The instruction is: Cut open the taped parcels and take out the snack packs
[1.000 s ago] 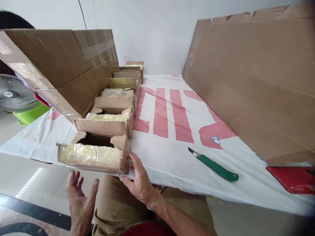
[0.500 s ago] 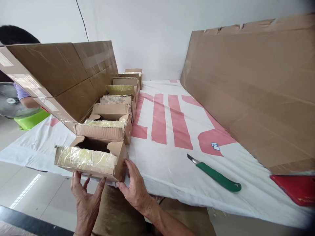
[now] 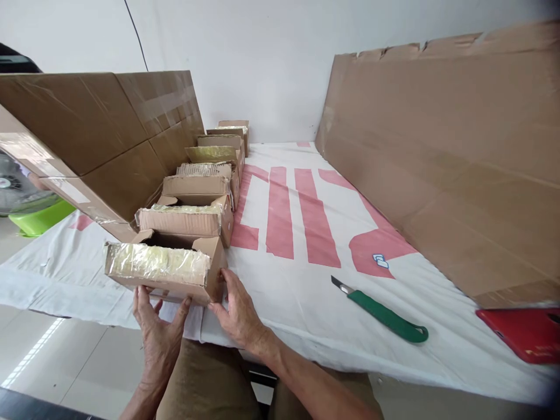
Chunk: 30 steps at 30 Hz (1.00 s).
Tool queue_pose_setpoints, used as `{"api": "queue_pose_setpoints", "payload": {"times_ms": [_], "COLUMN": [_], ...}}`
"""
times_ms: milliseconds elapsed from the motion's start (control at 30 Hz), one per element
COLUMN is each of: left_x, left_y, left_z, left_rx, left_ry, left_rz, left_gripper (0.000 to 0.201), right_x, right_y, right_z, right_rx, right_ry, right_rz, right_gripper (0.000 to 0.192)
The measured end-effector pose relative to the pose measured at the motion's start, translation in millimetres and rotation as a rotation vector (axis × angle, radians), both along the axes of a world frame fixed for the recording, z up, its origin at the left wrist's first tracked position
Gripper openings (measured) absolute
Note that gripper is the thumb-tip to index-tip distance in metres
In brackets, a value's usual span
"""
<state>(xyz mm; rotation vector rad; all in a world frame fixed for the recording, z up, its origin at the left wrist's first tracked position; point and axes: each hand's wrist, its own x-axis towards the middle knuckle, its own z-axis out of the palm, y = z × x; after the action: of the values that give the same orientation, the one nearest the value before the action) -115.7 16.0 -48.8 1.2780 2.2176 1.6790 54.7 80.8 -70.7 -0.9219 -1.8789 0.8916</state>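
A single camera, worn on the person's head, looks forward and steeply down along a table (image 3: 306,326) covered with a white and red sheet. It sits close to the near table edge: both hands, left hand (image 3: 160,329) and right hand (image 3: 238,315), fill the lower centre of the frame at a small box (image 3: 164,271). The far wall (image 3: 262,52) closes the top of the frame. A big carton (image 3: 87,134) takes the upper left, a cardboard sheet (image 3: 446,151) the right. The lens is wide, bending the edges.
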Motion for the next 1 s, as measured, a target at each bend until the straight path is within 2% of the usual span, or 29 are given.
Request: {"api": "queue_pose_setpoints", "payload": {"times_ms": [167,533,633,767,1000], "left_x": [0.0,-2.7,-3.1,-1.9,3.1], "left_y": [28.9,76.8,79.3,70.5,60.2], "left_z": [-4.2,-4.3,-10.1,-15.6,-15.9], "left_rx": [0.024,0.020,0.041,0.037,0.041], "left_ry": [0.005,0.056,0.064,0.027,0.009], "left_rz": [0.012,0.018,0.022,-0.018,-0.004], "left_gripper": [0.121,0.115,0.113,0.114,0.113], "right_x": [-4.2,-10.2,-10.2,-6.3,1.1], "right_y": [30.0,77.2,79.8,77.4,71.3], "right_z": [3.9,5.6,-0.9,-8.9,-6.0], "right_rx": [-0.015,-0.060,-0.027,0.005,0.038], "right_ry": [-0.010,0.011,0.040,0.084,0.091], "right_rz": [-0.004,-0.009,-0.011,-0.012,0.002], "right_gripper": [0.085,0.078,0.077,0.078,0.064]}}
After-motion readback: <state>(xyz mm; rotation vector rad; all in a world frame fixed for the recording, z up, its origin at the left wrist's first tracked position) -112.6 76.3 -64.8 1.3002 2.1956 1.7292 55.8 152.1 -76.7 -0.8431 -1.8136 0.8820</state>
